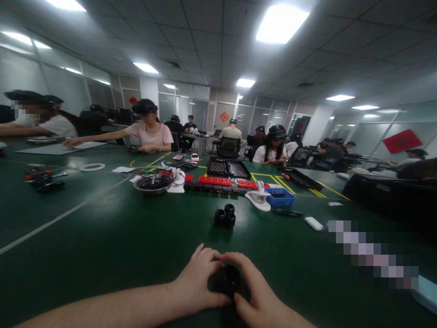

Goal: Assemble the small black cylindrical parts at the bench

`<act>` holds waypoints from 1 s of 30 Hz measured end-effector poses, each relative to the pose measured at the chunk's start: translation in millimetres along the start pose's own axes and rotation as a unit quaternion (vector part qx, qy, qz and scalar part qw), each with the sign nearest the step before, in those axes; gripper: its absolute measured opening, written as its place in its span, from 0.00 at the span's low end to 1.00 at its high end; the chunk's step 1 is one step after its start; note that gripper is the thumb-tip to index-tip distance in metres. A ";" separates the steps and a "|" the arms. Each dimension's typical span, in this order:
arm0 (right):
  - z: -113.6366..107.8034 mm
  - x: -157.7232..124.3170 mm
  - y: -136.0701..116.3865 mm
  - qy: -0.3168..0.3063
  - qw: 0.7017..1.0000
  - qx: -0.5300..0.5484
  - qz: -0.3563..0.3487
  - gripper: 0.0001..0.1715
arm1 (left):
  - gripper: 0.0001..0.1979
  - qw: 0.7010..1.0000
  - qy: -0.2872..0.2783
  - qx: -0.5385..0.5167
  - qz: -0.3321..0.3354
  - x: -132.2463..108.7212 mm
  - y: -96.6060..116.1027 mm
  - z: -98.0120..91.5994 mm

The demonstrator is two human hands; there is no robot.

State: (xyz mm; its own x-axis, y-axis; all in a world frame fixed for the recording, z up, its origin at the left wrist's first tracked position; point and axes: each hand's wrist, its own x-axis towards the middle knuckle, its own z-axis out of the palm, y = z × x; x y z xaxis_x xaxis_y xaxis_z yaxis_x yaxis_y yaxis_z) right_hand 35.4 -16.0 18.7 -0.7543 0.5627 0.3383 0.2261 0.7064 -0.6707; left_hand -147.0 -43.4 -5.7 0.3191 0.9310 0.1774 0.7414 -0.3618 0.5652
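Observation:
My left hand (201,280) curves around the left side of a dark, glossy round piece (231,277), its thumb low against it. From the other side my right hand (254,287) closes on the same piece, with the index finger arched over its far edge and the thumb near its bottom. The piece looks like a short black cylinder; its exact kind is too dark to tell. Farther out on the green table stands a small cluster of similar black cylinders (225,217), apart from both hands.
Behind the cluster are red blocks (215,180), a metal bowl (152,184), a blue bin (280,197) and a white clamp stand (259,198). Black trays (228,168) lie beyond. Pliers-like tools (44,179) rest left, a white case (313,223) right. Other people sit around.

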 end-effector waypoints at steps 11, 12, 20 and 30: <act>8.3 2.8 13.5 0.045 0.991 -0.096 0.080 0.38 | 0.20 1.000 0.006 0.009 0.006 -0.1 -3.4 3.1; 8.3 3.9 11.6 0.040 0.991 -0.099 0.085 0.37 | 0.20 1.000 0.006 0.011 0.006 0.0 -4.0 3.6; 4.2 2.2 3.2 0.002 0.999 -0.029 0.036 0.29 | 0.24 1.000 -0.001 0.004 0.007 0.5 -1.8 1.2; 6.9 -0.3 9.4 0.063 0.994 -0.070 0.051 0.37 | 0.21 1.000 0.015 0.018 0.015 -2.5 -1.2 1.7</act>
State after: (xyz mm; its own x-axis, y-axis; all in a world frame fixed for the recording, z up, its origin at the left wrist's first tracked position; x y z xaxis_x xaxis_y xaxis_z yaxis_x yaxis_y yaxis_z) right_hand 33.5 -12.4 7.8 -0.6420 0.6778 0.3585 0.3884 0.6906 -0.6101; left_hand -147.6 -45.4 -8.2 0.3241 0.9206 0.2180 0.7524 -0.3905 0.5305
